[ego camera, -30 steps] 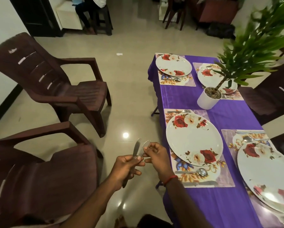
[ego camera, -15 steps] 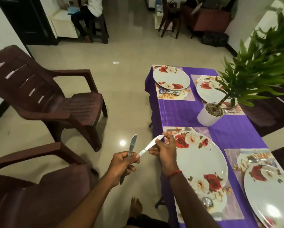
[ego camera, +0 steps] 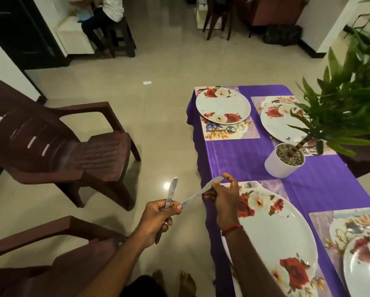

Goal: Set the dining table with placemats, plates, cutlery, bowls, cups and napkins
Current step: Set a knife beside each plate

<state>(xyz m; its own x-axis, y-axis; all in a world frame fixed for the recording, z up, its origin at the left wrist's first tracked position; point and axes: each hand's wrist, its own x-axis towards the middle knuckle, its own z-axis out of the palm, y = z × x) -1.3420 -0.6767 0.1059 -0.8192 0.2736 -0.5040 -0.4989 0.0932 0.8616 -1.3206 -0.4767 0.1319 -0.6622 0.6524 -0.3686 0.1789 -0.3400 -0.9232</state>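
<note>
1. Silver table knife [ego camera: 196,195], the slanted one of the two you carry, hangs in the air between your hands, over the floor and just off the left edge of the purple-clothed dining table [ego camera: 244,159].
2. Its long axis runs from lower left to upper right. The narrow end meets the thumb of your left hand [ego camera: 158,217], and the broad end sits in your right hand [ego camera: 225,198].
3. Your right hand pinches that broad end between thumb and forefinger.
4. Your left hand is curled round a second silver knife [ego camera: 170,195], which stands nearly upright with its tip up. Whether your left thumb also clamps the slanted knife or only touches it, you cannot tell from here.
5. The large white oval plate with red roses [ego camera: 274,232] lies directly right of your right hand, on its floral placemat [ego camera: 272,187]. A silver fork [ego camera: 249,185] lies on the mat beyond the plate's far rim.
6. Your right hand is the nearer one, so it is the likely one to carry the knife.
7. The coming move probably needs the narrow end freed from your left hand. After that, the knife would swing to lie along the plate's rim on the mat.
</note>
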